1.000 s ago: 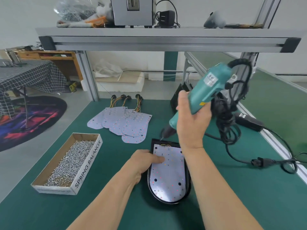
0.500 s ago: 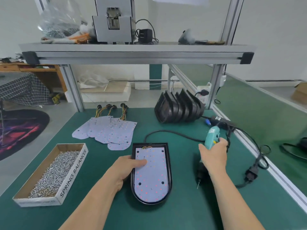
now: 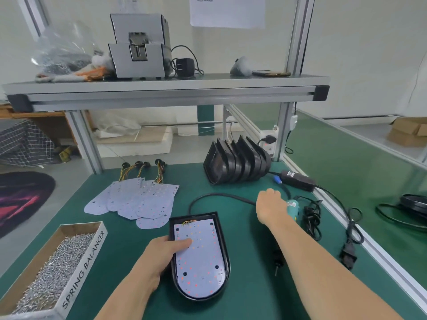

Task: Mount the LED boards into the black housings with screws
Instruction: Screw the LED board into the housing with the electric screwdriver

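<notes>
A black housing (image 3: 223, 236) lies on the green mat in front of me with a white LED board (image 3: 203, 257) seated inside it. My left hand (image 3: 161, 252) rests on the board's left side, fingers flat on it. My right hand (image 3: 269, 205) is stretched out to the right, beyond the housing. The teal electric screwdriver (image 3: 293, 207) lies on the mat beside and under that arm, its bit (image 3: 276, 270) pointing towards me. The right hand's fingers are hidden behind its back, so its hold is unclear. Spare LED boards (image 3: 138, 202) are fanned out at the left, and empty black housings (image 3: 238, 162) are stacked behind.
A cardboard box of screws (image 3: 55, 271) stands at the front left. The screwdriver's black cable (image 3: 221, 195), a bundled cord (image 3: 312, 218), a power adapter (image 3: 298, 180) and a plug (image 3: 347, 254) lie along the right edge. An aluminium shelf (image 3: 166, 93) spans overhead.
My right hand came down from over the housing and moved right and away, and the screwdriver now lies on the mat. My left hand stayed on the board. My head tilted up.
</notes>
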A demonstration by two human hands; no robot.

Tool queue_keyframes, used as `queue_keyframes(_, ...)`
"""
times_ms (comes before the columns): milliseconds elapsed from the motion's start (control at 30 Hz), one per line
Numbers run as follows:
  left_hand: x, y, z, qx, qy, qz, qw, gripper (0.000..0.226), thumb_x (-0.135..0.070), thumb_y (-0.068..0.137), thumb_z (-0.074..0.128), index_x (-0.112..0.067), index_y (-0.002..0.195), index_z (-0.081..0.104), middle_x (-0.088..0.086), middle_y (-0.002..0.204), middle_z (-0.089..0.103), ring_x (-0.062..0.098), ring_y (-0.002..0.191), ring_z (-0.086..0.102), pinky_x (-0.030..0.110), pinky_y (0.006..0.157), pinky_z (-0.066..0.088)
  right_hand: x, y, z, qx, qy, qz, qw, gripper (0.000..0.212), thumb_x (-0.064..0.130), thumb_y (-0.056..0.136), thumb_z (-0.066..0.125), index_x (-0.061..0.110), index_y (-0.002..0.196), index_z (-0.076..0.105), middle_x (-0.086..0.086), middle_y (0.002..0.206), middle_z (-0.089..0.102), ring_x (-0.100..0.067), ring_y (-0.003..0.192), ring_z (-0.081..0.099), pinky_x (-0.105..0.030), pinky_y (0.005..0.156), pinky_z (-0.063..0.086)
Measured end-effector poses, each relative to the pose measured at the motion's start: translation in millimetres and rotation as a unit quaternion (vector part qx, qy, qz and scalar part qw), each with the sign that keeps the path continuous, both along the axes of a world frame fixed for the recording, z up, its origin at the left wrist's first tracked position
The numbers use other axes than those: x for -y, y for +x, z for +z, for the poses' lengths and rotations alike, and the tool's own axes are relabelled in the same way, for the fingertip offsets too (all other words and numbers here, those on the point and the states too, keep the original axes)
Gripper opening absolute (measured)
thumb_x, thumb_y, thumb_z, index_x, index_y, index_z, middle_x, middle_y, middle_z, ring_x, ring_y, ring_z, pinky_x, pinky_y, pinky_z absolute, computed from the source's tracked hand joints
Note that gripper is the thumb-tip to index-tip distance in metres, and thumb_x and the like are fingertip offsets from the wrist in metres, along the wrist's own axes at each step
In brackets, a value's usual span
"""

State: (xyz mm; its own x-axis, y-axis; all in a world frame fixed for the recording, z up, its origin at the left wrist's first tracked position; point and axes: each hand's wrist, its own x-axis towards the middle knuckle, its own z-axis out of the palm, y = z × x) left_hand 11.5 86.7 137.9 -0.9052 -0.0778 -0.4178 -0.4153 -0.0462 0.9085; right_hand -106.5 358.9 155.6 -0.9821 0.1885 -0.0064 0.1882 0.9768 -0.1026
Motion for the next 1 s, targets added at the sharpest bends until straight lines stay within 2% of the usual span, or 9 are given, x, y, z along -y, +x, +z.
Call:
queue_keyframes(133,-3,-4,-2,-0.002,0.007,0.025,1.000,0.015,-0.006,0.085,0.073,-0.001,0.099,0.074,0.014,0.093,0.077,0.030,0.086,0.076,0.040,0.086,0.057,16,13,2,0.010,-0.077,0.065,0.995,0.014,0.003,0.095,0.049,0.009,0.107,0.044,-0.017,0.120,0.056,-0.033,0.107,0.049,-0.040,0.080,0.043)
queue_keyframes(200,-5,-5,-3,-0.006,0.005,0.043,0.999,0.013,-0.008,0.086,0.074,-0.003,0.098,0.074,0.011,0.091,0.078,0.027,0.084,0.076,0.035,0.080,0.057,29,30,1,-0.002,-0.161,0.114,0.980,0.007,0.017,0.103,0.044,0.010,0.101,0.042,-0.016,0.109,0.062,-0.033,0.093,0.052,-0.040,0.079,0.044)
queue_keyframes(333,-6,-4,-4,-0.011,-0.028,0.063,0.998,0.014,-0.020,0.087,0.075,-0.007,0.093,0.075,0.003,0.085,0.079,0.016,0.075,0.075,0.023,0.061,0.052,59,74,1,0.071,-0.420,0.128,0.895,0.049,0.053,0.103,0.041,0.009,0.106,0.063,0.000,0.110,0.068,-0.023,0.100,0.063,-0.032,0.088,0.042)
queue_keyframes(467,-7,1,-3,-0.020,-0.077,0.073,0.994,0.025,-0.035,0.091,0.070,-0.011,0.085,0.072,-0.004,0.075,0.076,0.006,0.049,0.061,0.017,0.044,0.040,76,95,-6,0.040,-0.355,0.164,0.920,0.029,0.037,0.087,0.069,0.009,0.096,0.064,-0.003,0.095,0.069,-0.024,0.090,0.063,-0.033,0.078,0.049)
queue_keyframes(567,-8,3,1,-0.012,-0.123,0.080,0.989,0.053,-0.059,0.093,0.055,-0.018,0.062,0.041,-0.010,0.043,0.040,0.011,0.034,0.030,0.021,0.038,0.021,76,99,6,-0.002,-0.389,0.134,0.911,0.020,0.024,0.084,0.068,0.013,0.100,0.069,-0.002,0.097,0.071,-0.024,0.093,0.064,-0.033,0.079,0.050)
queue_keyframes(667,-7,3,0,-0.008,-0.158,0.088,0.983,0.061,-0.069,0.094,0.035,-0.019,0.062,0.024,-0.005,0.045,0.023,0.014,0.036,0.018,0.021,0.040,0.015,69,102,20,-0.044,-0.361,0.156,0.918,0.026,0.019,0.086,0.060,0.018,0.109,0.071,-0.001,0.098,0.072,-0.024,0.093,0.063,-0.034,0.081,0.052)
queue_keyframes(733,-6,2,-2,-0.010,-0.158,0.075,0.985,0.068,-0.067,0.096,0.034,-0.012,0.057,0.041,-0.005,0.044,0.025,0.013,0.036,0.020,0.020,0.039,0.017,61,104,31,-0.078,-0.333,0.172,0.924,0.032,0.021,0.089,0.059,0.021,0.119,0.070,-0.001,0.105,0.073,-0.024,0.096,0.061,-0.035,0.085,0.051)
queue_keyframes(800,-4,1,-5,-0.014,-0.170,0.056,0.984,0.069,-0.063,0.099,0.035,-0.004,0.080,0.067,-0.005,0.044,0.030,0.013,0.036,0.024,0.020,0.040,0.019,50,104,40,-0.108,-0.307,0.180,0.928,0.036,0.025,0.092,0.059,0.024,0.127,0.066,0.002,0.116,0.072,-0.022,0.105,0.060,-0.035,0.091,0.049)
queue_keyframes(1000,8,-8,-18,-0.021,-0.187,0.051,0.981,0.069,-0.060,0.100,0.034,-0.002,0.090,0.071,-0.002,0.044,0.033,0.015,0.038,0.026,0.023,0.045,0.021,4,111,78,-0.226,-0.333,0.156,0.902,0.028,0.022,0.091,0.062,0.025,0.117,0.071,0.003,0.103,0.074,-0.024,0.096,0.063,-0.039,0.085,0.051)
